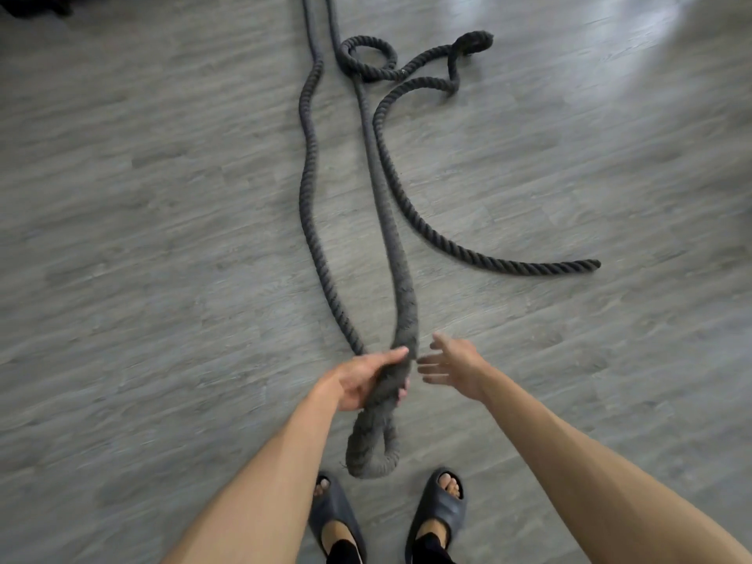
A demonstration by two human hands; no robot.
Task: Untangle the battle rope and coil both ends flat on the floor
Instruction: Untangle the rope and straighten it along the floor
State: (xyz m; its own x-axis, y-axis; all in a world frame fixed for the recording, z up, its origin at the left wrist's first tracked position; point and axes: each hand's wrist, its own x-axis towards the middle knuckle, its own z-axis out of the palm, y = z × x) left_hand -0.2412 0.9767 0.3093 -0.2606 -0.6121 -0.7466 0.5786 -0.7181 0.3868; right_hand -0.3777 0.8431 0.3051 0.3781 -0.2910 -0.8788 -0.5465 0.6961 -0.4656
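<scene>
A thick dark battle rope [386,205] runs away from me across the grey floor in two long strands. My left hand [366,380] grips both strands where they meet, and a bent loop [372,445] hangs below it above my feet. My right hand [449,366] hovers just right of the rope with fingers spread, holding nothing. Further off the rope forms a small ring [368,54] and crossing bends. One rope end [590,263] lies free on the right; a bulky wrapped end [476,40] lies at the back.
My two feet in dark slides [437,510] stand just below the hanging loop. A dark object [32,4] sits at the top left corner. Grey wood-pattern floor [162,238] spreads to either side of the rope.
</scene>
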